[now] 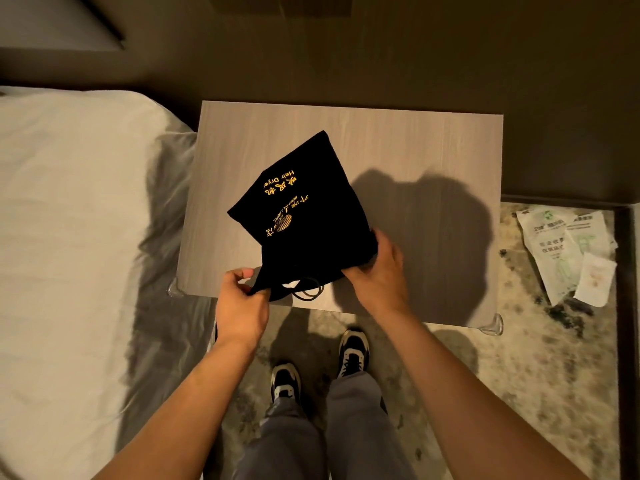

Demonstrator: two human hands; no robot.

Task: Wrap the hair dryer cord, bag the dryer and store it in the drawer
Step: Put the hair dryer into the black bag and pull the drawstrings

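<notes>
A black cloth bag (304, 202) with gold "Hair Dryer" lettering lies bulging on the wooden nightstand top (398, 143), its mouth toward me. My left hand (242, 299) pinches the left corner of the mouth at the table's front edge. My right hand (377, 268) grips the right side of the mouth. A black drawstring loop (310, 292) and a small white patch show at the opening. The hair dryer itself is hidden, and so is the drawer.
A bed with white sheets (69, 220) runs along the left, touching the nightstand. Crumpled white plastic wrappers (568, 251) lie on the patterned carpet at the right. Clear corner guards (491, 323) sit on the nightstand's front corners. My feet stand just below its front edge.
</notes>
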